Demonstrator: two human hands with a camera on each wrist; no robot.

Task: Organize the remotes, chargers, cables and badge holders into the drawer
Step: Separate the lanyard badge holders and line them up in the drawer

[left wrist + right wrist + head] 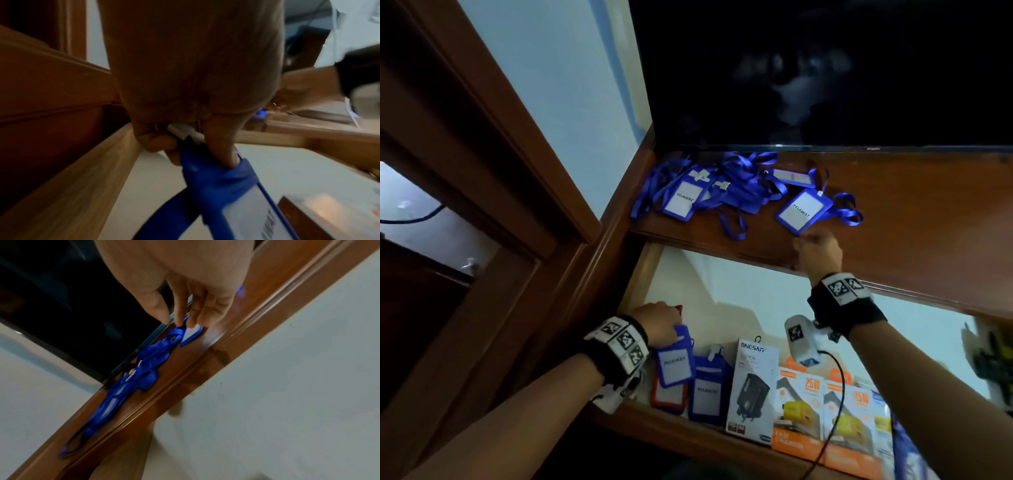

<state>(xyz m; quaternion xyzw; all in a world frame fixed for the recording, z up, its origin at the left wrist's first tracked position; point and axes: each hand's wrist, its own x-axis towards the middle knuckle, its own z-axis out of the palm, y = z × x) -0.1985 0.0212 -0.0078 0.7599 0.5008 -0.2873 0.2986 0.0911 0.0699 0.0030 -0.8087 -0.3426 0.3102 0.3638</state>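
Your left hand (pixel 659 323) gripped a blue badge holder (pixel 675 362) by its top, thumb and fingers curled round the clip end — it hung inside the open drawer (pixel 709 274), at the left end. Just below sat a red badge holder (pixel 667 397) and another blue one (pixel 707 394), then charger boxes (pixel 753 390) in a row to the right. Your right hand (pixel 818 251) reached over the wooden top (pixel 928 219), fingers loosely extended, tips touching a loose badge holder (pixel 802 211) — nothing gripped. A tangle of blue lanyards (pixel 736 185) lay beside it.
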